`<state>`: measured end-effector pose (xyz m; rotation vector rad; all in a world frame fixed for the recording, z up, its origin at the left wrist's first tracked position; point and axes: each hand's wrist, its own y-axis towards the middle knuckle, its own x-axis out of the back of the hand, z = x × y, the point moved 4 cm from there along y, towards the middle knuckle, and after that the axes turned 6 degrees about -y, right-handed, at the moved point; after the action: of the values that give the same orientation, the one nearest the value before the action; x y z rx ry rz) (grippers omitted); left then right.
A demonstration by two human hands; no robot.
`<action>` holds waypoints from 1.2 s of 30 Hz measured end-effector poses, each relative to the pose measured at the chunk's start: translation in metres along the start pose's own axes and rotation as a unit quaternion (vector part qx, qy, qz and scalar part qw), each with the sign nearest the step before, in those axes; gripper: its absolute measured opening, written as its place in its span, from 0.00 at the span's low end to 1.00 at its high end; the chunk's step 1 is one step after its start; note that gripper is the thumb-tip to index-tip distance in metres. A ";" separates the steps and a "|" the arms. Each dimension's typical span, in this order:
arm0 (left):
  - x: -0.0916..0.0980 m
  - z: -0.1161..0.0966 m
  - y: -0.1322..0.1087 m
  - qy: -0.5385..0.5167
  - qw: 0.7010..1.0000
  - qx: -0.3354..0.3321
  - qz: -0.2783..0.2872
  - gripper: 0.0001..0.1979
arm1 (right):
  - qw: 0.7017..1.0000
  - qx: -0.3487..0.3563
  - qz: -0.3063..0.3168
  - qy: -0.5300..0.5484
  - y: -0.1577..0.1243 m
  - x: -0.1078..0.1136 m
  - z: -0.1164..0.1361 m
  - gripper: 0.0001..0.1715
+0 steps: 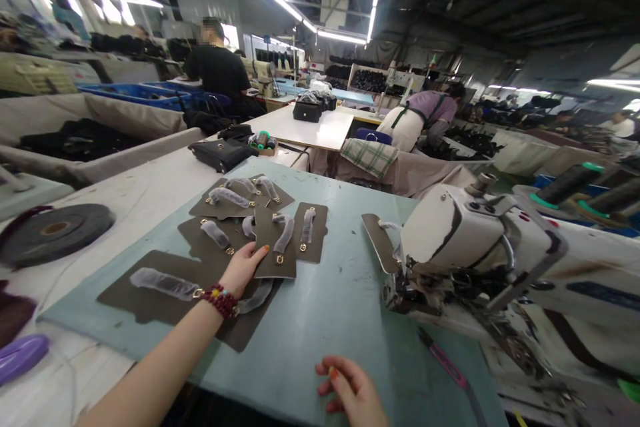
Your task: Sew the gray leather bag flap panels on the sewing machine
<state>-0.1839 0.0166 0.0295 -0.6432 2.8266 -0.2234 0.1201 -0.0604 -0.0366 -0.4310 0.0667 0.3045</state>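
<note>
Dark brown panel in the left hand, right hand unoccupied

Through the head camera I have the dark brown panel (267, 230) at the middle of the blue-green work surface (330, 320), its left edge pinched by my left hand (245, 268): the thumb lies on the top face, and the other fingers are mostly hidden from me. The panel overlaps others beneath it and carries a curved strap (286, 233) in cloudy clear wrapping, with gold-coloured fittings at its ends. A dark red beaded bracelet (223, 301) circles that wrist.

My right hand (353, 390) hangs at the near edge, fingers loosely curled and a little spread, gripping nothing that I can see.

More brown panels (117, 293) lie overlapping to the left and far side, each with wrapped straps. Just right of the held one, a narrow panel (320, 240) lies with its own strap. Farther right, a tilted panel (376, 247) stands against the head of a white sewing machine (435, 227). On the near right I make out a pink-handled tool (445, 360).

To the left sits a grey roll (55, 233); at the far end, a black bag (217, 155). Beyond, one person in black (220, 77) faces away, and another in purple (433, 107) bends down at the right.
</note>
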 end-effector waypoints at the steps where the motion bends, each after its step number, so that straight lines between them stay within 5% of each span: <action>1: -0.006 -0.004 -0.008 -0.014 1.000 -0.010 0.002 0.17 | 1.000 0.005 -0.003 0.000 -0.004 0.001 0.003 0.36; 5: -0.032 -0.004 -0.064 -0.122 0.992 0.002 0.022 0.22 | 0.998 0.064 -0.020 0.013 -0.020 0.002 0.039 0.36; 10: -0.065 0.024 -0.142 -0.207 0.976 0.070 -0.001 0.30 | 0.992 0.126 -0.001 0.017 -0.044 -0.011 0.078 0.37; 14: -0.090 0.058 -0.178 -0.221 0.964 0.149 -0.010 0.31 | 0.988 0.135 -0.067 -0.045 -0.058 0.000 0.079 0.21; 19: -0.104 0.117 -0.214 -0.296 0.913 0.280 -0.010 0.23 | 0.969 0.143 -0.105 -0.174 -0.072 0.032 0.058 0.19; 22: -0.109 0.129 -0.220 -0.328 0.905 0.271 0.018 0.19 | 0.973 0.124 -0.088 -0.174 -0.079 0.039 0.048 0.20; 27: -0.143 0.104 -0.209 -0.315 0.889 0.282 0.173 0.21 | 0.995 0.082 -0.021 -0.058 -0.082 0.026 0.049 0.29; 32: -0.156 0.079 -0.185 -0.274 0.942 0.188 0.047 0.23 | 0.993 0.082 -0.049 -0.068 -0.076 0.031 0.060 0.30; 36: -0.169 0.063 -0.160 -0.211 0.961 0.161 0.073 0.16 | 0.983 0.112 -0.055 -0.135 -0.059 0.043 0.075 0.26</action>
<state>0.0455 -0.0571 0.0330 -0.3566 2.3431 -0.4493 0.1792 -0.0675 0.0495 -0.1653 -0.1870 0.2413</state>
